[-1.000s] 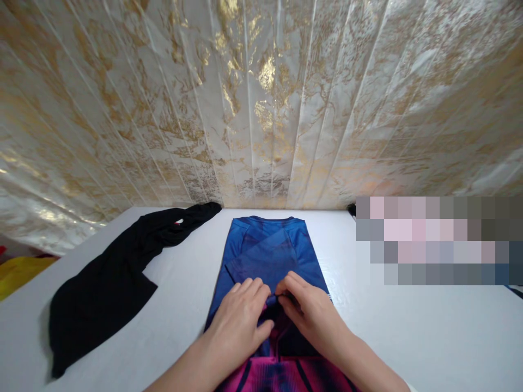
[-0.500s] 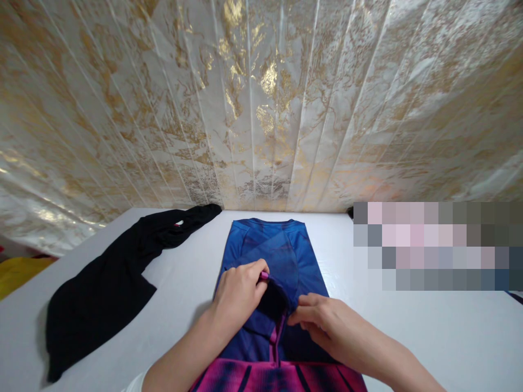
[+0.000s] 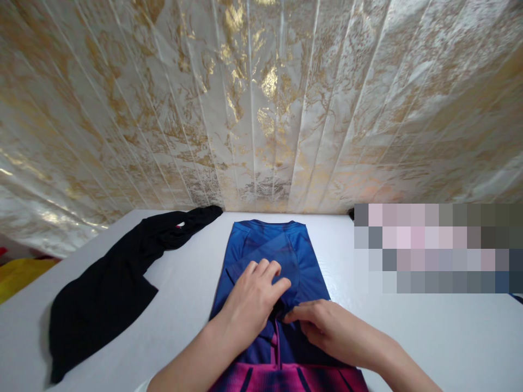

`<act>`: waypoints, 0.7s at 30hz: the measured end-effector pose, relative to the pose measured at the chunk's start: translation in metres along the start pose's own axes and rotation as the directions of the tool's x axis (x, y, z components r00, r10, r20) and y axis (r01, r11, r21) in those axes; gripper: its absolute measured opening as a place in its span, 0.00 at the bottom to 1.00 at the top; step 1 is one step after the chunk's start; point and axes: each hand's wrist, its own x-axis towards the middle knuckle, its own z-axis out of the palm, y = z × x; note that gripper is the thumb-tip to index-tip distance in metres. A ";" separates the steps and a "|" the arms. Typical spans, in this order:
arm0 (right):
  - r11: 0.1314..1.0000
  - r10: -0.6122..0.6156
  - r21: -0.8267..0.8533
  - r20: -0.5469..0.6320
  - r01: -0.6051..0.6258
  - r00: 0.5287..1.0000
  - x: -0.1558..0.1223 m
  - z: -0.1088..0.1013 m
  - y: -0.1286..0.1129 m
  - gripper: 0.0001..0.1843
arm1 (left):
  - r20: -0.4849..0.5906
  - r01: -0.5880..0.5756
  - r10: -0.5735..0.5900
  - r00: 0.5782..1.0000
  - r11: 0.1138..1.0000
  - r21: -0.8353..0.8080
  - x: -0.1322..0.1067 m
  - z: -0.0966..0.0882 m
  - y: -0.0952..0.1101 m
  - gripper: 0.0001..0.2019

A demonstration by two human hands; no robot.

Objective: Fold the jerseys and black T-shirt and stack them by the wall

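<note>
A blue shirt (image 3: pixel 269 253) with a magenta, dark-striped hem (image 3: pixel 281 378) lies folded lengthwise in front of me, its collar toward the wall. My left hand (image 3: pixel 259 291) rests on the folded-over layer of its middle, fingers slightly apart, palm down. Just to the right, my right hand (image 3: pixel 316 321) has its index finger and thumb at the inner edge of the fold, the other fingers curled under; it pinches the fabric there. Between the hands a narrow magenta edge (image 3: pixel 276 343) runs down to the hem. The fabric under my left palm is hidden.
A black garment (image 3: pixel 102 294) lies loosely on the left of the white table (image 3: pixel 408 337). Yellow cloth (image 3: pixel 24 275) shows at the far left. Behind the table hangs a shiny white and gold curtain (image 3: pixel 261 109). A pixelated patch covers the right rear.
My left hand has let go of the lifted magenta-edged fabric and moved slightly right, laying it down flat. The dark opening between the hands has closed up. My right hand has barely moved.
</note>
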 end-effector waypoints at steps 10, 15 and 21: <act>0.982 0.052 -0.187 0.115 -0.030 0.992 -0.009 -0.010 -0.010 0.28 | 0.053 0.042 -0.035 0.998 0.988 -0.147 0.002 0.014 0.017 0.01; 0.976 0.086 -0.215 0.204 -0.041 0.975 -0.011 -0.009 -0.009 0.25 | 0.169 0.188 -0.142 0.975 0.937 -0.294 -0.005 0.021 0.031 0.08; 0.992 0.124 -0.003 0.326 -0.130 0.937 -0.014 -0.027 0.003 0.28 | 0.234 0.196 -0.122 0.965 0.925 -0.325 -0.015 0.026 0.033 0.18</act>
